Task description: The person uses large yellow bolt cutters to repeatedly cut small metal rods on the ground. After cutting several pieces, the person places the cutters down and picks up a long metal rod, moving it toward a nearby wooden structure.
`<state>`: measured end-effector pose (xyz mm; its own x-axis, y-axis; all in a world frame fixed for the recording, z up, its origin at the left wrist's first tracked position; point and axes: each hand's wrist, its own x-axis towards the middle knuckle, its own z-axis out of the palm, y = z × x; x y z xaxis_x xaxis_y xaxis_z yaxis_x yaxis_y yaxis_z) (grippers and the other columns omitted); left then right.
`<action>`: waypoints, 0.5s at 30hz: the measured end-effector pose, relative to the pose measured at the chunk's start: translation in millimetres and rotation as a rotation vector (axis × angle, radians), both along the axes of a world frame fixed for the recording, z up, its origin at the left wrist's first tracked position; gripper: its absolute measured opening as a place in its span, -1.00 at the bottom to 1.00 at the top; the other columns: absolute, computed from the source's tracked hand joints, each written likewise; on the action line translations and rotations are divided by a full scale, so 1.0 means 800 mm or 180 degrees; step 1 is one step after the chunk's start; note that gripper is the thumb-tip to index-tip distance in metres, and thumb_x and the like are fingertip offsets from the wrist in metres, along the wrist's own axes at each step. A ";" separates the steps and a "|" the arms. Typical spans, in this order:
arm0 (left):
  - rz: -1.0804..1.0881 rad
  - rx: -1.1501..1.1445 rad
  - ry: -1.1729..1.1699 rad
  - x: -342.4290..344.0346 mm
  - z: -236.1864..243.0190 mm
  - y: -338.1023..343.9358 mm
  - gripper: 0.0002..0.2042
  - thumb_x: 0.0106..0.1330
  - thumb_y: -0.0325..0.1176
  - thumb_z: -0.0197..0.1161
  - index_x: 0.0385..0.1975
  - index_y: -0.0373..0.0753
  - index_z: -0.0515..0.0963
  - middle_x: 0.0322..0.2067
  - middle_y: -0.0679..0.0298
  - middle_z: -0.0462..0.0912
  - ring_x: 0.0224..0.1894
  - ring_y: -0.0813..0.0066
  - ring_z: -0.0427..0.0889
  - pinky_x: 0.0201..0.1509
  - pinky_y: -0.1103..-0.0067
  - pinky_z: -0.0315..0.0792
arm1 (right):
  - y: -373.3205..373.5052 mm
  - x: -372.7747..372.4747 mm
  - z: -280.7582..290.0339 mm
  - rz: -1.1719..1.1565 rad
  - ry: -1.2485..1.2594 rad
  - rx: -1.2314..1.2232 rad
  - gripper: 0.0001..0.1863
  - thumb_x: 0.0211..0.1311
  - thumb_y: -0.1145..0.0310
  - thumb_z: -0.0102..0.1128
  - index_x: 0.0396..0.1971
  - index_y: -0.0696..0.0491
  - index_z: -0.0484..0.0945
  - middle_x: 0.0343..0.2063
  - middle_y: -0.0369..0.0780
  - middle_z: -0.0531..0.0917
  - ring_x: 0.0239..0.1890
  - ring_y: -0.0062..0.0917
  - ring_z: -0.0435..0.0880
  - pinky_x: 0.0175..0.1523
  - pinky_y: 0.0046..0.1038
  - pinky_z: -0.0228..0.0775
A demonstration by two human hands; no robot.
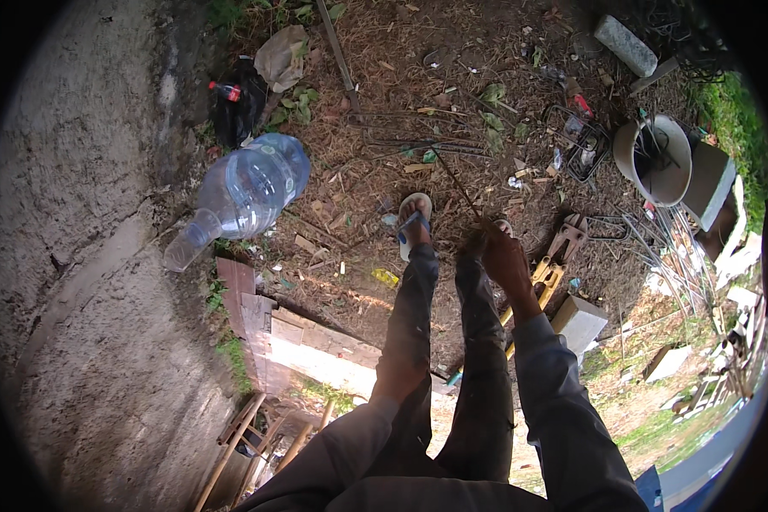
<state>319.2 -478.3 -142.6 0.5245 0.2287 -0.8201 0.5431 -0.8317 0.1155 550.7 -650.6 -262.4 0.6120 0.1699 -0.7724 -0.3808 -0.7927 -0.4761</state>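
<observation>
My right hand (505,260) is closed around one end of a thin, dark metal rod (456,183), which slants up and left over the ground. Beside that hand, a bolt cutter (548,273) with yellow handles and a rusty head leans next to my right leg. My left hand (404,374) rests against my left leg near the knee; its fingers blend into the dark trousers and cannot be made out. Beyond my sandalled feet, several thin rods (427,143) lie across the dirt.
A large clear water bottle (246,189) lies by the rough wall (94,213) on the left. At right stand a white bucket (654,162) with dark wire in it, a concrete block (710,183) and a bundle of rods (678,256). Another block (578,322) sits near my right arm.
</observation>
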 end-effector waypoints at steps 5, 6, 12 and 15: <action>-0.0083 0.0020 0.0123 0.005 0.002 0.015 -0.41 0.16 0.02 0.25 0.03 -0.34 0.41 -0.19 -0.11 0.59 -0.15 -0.08 0.62 -0.05 0.15 0.51 | 0.041 0.034 -0.024 -0.0332 -0.0530 -0.0171 -0.51 0.24 0.36 -0.01 0.21 -0.11 0.40 -0.32 0.06 0.67 -0.21 -0.02 0.67 -0.11 -0.01 0.48; 0.0151 -0.0005 0.0184 0.007 0.003 0.019 -0.44 0.16 0.01 0.25 0.03 -0.30 0.43 -0.15 -0.12 0.58 -0.10 -0.09 0.60 -0.01 0.14 0.48 | 0.048 0.038 -0.025 -0.0364 -0.0405 -0.0319 -0.51 0.24 0.38 -0.03 0.21 -0.10 0.40 -0.32 0.07 0.67 -0.22 -0.01 0.66 -0.12 0.00 0.48; -0.0067 -0.0166 0.0151 0.012 -0.004 0.052 -0.42 0.17 0.07 0.24 -0.03 -0.33 0.43 -0.22 -0.09 0.61 -0.18 -0.08 0.64 -0.11 0.17 0.54 | 0.049 0.034 -0.022 -0.0512 -0.0324 -0.0245 -0.48 0.21 0.42 -0.09 0.22 -0.09 0.41 -0.30 0.10 0.66 -0.19 0.04 0.65 -0.11 -0.01 0.46; -0.0243 -0.0334 0.0047 0.016 -0.013 0.071 -0.43 0.16 0.10 0.26 -0.07 -0.31 0.46 -0.25 -0.09 0.61 -0.19 -0.08 0.65 -0.12 0.17 0.54 | 0.039 0.041 -0.032 -0.0972 -0.0533 -0.0192 -0.50 0.22 0.42 -0.09 0.20 -0.07 0.43 -0.31 0.12 0.66 -0.18 0.04 0.64 -0.09 -0.01 0.46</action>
